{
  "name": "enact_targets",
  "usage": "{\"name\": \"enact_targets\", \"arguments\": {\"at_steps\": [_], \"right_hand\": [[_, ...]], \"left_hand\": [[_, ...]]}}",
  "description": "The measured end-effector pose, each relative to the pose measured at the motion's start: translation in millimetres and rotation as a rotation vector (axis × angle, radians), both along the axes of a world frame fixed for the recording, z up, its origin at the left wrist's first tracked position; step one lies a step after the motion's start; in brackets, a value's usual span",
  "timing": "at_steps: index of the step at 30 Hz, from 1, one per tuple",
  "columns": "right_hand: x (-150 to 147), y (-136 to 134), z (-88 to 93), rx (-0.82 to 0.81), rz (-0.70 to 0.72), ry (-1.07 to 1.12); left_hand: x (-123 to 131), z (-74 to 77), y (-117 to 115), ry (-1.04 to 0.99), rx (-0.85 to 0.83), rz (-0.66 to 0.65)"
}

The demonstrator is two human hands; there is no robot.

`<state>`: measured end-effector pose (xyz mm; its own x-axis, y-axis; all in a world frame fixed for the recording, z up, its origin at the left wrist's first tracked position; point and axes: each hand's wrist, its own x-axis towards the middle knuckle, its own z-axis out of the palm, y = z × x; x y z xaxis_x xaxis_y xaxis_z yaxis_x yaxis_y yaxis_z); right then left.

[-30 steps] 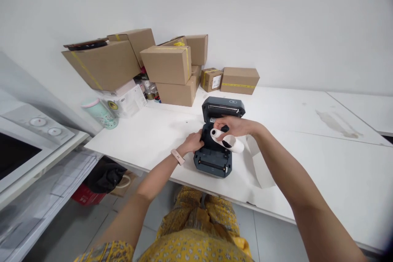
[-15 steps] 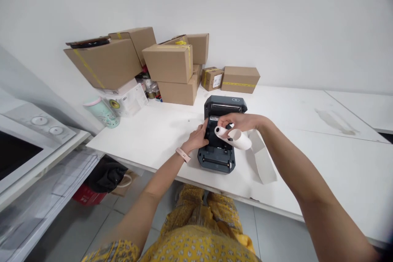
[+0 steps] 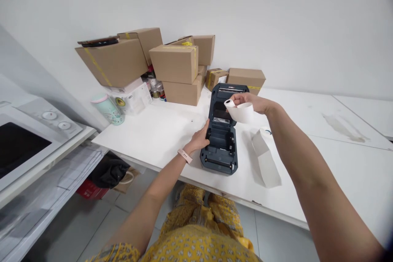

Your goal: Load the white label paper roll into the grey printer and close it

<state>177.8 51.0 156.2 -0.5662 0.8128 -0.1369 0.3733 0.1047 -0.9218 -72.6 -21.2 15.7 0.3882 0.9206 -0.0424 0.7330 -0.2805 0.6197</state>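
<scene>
Head view: a person stands at a white tabletop [image 3: 159, 131] with both bare hands at a dark printer [image 3: 219, 159].
Printer: its lid is thrown open away from the person and its bay [image 3: 221, 137] faces up. Its long axis runs away from the body.
Right hand [image 3: 253, 102]: closed on a white roll [image 3: 242, 112], thumb and fingers pinching it from above.
Roll: held in the air over the inside of the open lid, clear of the printer. Its hollow core end faces left.
Key relation: the bay lies below the roll and nearer the person. The roll's long axis runs across the printer's width, slightly tilted — close to square with the printer's own axis. The right hand is the nearer of the two to the roll, and the left is the nearer to the bay.
Left hand [image 3: 201, 139]: low, fingers curled against the printer's left wall in a loose steadying hold.
Arms: the right reaches out long from the lower right, wrist raised. The left is bent and comes in from below, with a pink band [image 3: 185, 155] at the wrist.
Strip [image 3: 267, 161]: loose paper hangs from the roll and lies on the tabletop just right of the printer.
Behind: boxes [image 3: 175, 65] are stacked against the wall — a pale green cup [image 3: 108, 108] stands to their left.
</scene>
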Motion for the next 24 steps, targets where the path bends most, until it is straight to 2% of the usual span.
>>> {"name": "enact_targets", "arguments": {"at_steps": [6,9,12,15,18,21,24], "right_hand": [[-1.5,-13.5,2.2,0.014,0.082,-0.037],[7.8,-34.3,3.0,0.008,0.195,-0.146],[27.1,-65.3,-6.0,0.006,0.258,-0.291],[48.2,-93.4,-30.6,0.067,0.18,-0.36],[61.6,-102.6,-67.4,0.159,0.044,-0.367],[63.9,-90.0,-105.2,0.248,-0.105,-0.498],[59.2,-67.0,-132.5,0.286,-0.213,-0.651]], "left_hand": [[0.2,-2.7,0.8,-0.027,0.025,-0.007],[-0.1,-3.7,0.6,-0.017,0.03,-0.011],[-0.4,-4.8,0.8,-0.019,0.031,-0.008],[0.1,-5.7,1.3,-0.02,0.033,-0.004],[1.1,-6.2,1.9,-0.034,0.041,-0.006],[2.0,-5.9,1.9,-0.035,0.049,-0.011],[2.4,-4.0,0.9,-0.029,0.036,-0.004]]}}
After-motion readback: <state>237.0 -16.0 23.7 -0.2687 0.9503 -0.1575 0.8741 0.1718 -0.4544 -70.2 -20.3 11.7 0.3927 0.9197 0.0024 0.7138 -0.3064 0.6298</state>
